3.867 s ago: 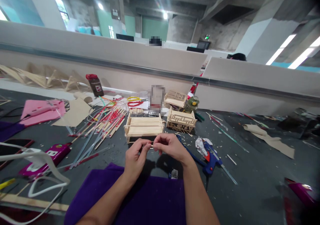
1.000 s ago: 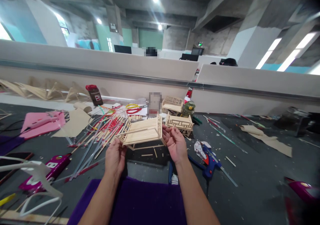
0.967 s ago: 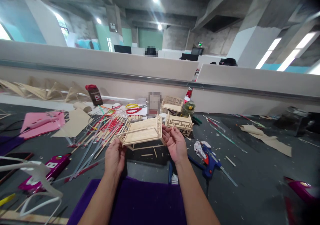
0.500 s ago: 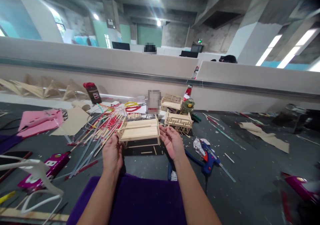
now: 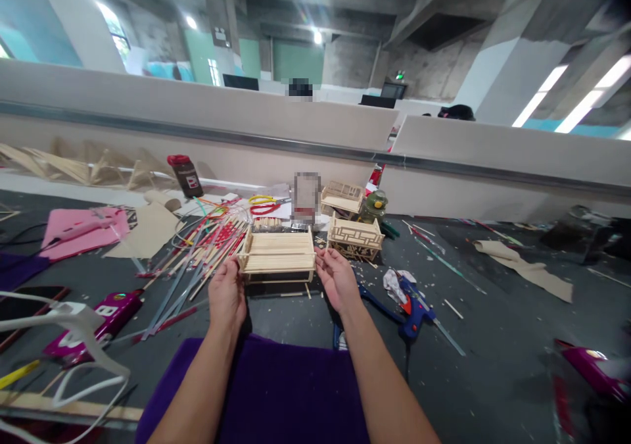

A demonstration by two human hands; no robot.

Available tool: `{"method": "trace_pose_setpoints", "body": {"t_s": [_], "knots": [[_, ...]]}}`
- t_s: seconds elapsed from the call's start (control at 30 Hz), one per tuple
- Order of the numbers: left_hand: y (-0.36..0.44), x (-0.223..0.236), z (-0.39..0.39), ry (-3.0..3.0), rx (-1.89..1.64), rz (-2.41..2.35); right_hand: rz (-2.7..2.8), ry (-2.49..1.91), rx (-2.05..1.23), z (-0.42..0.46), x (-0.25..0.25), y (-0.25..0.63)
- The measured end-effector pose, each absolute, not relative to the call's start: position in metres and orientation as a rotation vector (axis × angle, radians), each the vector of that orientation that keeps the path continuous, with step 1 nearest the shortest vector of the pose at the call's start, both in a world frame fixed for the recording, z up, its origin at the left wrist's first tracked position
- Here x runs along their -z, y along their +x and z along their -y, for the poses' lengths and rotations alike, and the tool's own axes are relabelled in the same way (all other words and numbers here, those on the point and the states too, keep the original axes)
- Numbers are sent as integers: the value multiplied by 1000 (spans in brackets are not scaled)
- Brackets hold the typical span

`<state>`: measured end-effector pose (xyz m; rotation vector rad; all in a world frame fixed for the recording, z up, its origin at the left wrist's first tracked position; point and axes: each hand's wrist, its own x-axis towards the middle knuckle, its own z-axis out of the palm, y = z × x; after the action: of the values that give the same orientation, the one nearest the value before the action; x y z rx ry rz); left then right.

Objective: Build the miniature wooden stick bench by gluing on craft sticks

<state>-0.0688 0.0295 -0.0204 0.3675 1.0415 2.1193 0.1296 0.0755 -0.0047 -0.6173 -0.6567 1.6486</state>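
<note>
Stick-built bench model (image 5: 277, 256) sits on the dark surface (image 5: 493, 352), centre, just far of the purple cloth (image 5: 276, 398). Left hand (image 5: 227, 296) at its left end, right hand (image 5: 335, 276) at its right end. Both touch the frame ends. Left grip: fingers curled against the left end post, looks like a light pinch, but the fingertips are partly hidden, so can't confirm. Right grip: fingers spread, palm open, tips against the right end.

Progress, my read: the seat deck, rails and lower frame look assembled and the model stands square on its legs. A few loose short sticks (image 5: 296, 293) lie just near of it, so some trim pieces are probably still left to fit.

Around it: two smaller lattice models (image 5: 355, 237) just far-right, blue glue gun (image 5: 414, 309) to the right, bundle of red and plain strips (image 5: 207, 250) to the left, magenta glue gun (image 5: 106, 312) near-left, brown jar (image 5: 186, 174) far-left.
</note>
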Motion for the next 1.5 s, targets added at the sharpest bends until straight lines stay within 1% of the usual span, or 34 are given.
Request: {"method": "trace_pose_setpoints", "body": {"t_s": [0.47,0.77,1.07,1.3,1.5], "knots": [[-58,27,-26,490,-1962,-1048,784,-806,-1462,-76,1,142],[-62,29,-24,428,-2018,-1177,895,-922,-1345,-78,2,148],[-63,25,-23,356,-1989,-1292,937,-954,-1316,-78,3,148],[-59,16,-22,281,-2014,-1294,964,-958,-1337,-74,5,140],[-63,14,-25,320,-1972,-1223,991,-991,-1287,-75,8,141]]}}
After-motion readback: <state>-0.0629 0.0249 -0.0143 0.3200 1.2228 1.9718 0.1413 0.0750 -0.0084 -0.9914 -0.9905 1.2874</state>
